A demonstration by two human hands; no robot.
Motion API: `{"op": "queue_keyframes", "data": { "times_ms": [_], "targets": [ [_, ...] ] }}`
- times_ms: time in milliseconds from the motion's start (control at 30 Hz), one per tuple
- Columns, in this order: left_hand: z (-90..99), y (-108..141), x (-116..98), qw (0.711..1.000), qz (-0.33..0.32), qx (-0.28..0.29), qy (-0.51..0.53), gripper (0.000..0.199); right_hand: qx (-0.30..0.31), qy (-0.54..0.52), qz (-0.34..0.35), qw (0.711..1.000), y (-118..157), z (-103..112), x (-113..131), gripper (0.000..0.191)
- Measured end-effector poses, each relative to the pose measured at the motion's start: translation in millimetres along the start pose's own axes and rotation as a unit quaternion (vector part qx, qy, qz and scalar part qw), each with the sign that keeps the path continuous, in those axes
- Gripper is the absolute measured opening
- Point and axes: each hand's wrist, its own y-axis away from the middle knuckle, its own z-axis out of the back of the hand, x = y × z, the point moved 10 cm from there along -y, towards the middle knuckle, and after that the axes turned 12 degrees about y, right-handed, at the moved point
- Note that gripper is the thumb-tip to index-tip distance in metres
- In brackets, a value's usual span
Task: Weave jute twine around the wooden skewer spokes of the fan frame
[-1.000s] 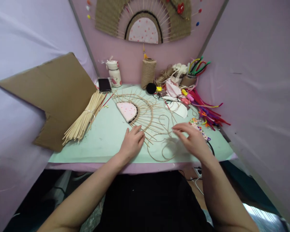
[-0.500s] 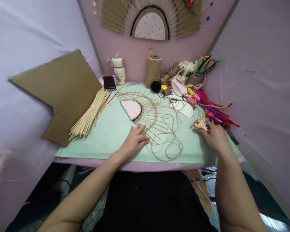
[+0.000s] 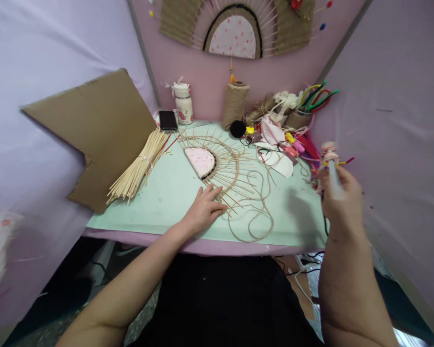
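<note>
On the mint-green table lies a half-round woven piece (image 3: 235, 166), with thin sticks fanning out from a pink dotted half circle (image 3: 201, 161) edged in black. A row of twine runs across the sticks, and its loose tail (image 3: 262, 224) curls over the table. My left hand (image 3: 202, 209) is open, fingers spread over the lower sticks near the front edge. At the right, my right hand (image 3: 342, 193) is closed around a hot glue gun (image 3: 331, 154), raised above the table, with a whitish glue stick at its back and a dark cord below. Motion blurs it.
A bundle of sticks (image 3: 139, 166) lies left, by a leaning cardboard sheet (image 3: 94, 125). Along the back stand a bottle (image 3: 183, 103), a phone (image 3: 168, 120) and a twine spool (image 3: 236, 103). Scraps, white cutouts (image 3: 280, 164) and a tool pot (image 3: 298, 119) crowd the right.
My right hand has lifted the glue gun from near the tabletop, up and to the right. My left hand stays on the sticks. The whole view has shifted slightly.
</note>
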Motion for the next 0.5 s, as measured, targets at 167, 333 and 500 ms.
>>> {"op": "queue_keyframes", "data": {
  "times_ms": [167,333,500],
  "targets": [
    [-1.4,-1,1,1.0,0.002,0.009,-0.003,0.021,0.355,-0.226,-0.165,0.892,70,-97,26,0.039],
    [-0.9,-1,-1,1.0,0.008,0.015,-0.005,0.021,0.52,-0.1,-0.076,0.845,115,-135,56,0.042],
    [-0.5,0,-2,1.0,0.013,0.015,0.002,0.021,0.555,-0.015,-0.035,0.831,120,-141,62,0.048]
  ]
}}
